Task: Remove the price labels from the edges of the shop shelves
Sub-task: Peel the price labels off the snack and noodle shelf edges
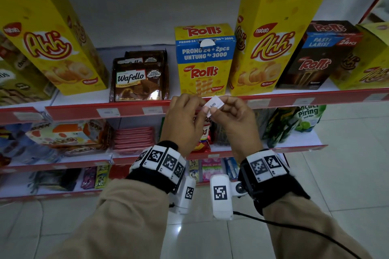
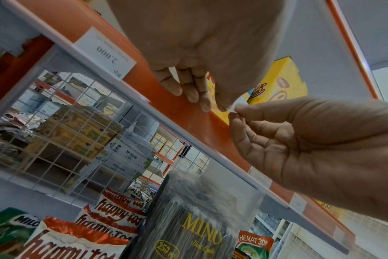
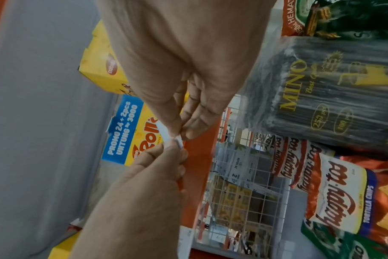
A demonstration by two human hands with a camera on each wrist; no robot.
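A small white price label point(image 1: 213, 105) printed "500" is tilted in front of the red shelf edge point(image 1: 84, 111), below the yellow Rolls box point(image 1: 205, 59). My left hand point(image 1: 202, 109) pinches its left end and my right hand point(image 1: 213, 113) pinches its lower right end. In the left wrist view the label point(image 2: 239, 104) shows only as a white sliver between the fingertips of both hands. The right wrist view shows the label point(image 3: 177, 140) held between the thumb and forefinger of each hand. More labels point(image 1: 108, 112) point(image 1: 152, 110) point(image 1: 258, 103) sit on the same edge.
Tall yellow Ahh boxes point(image 1: 52, 38) point(image 1: 271, 35), a Wafello pack point(image 1: 140, 82) and a dark Rolls box point(image 1: 315, 57) stand on the top shelf. Snack bags point(image 1: 69, 134) fill the lower shelves. A white tiled floor point(image 1: 347, 174) lies to the right.
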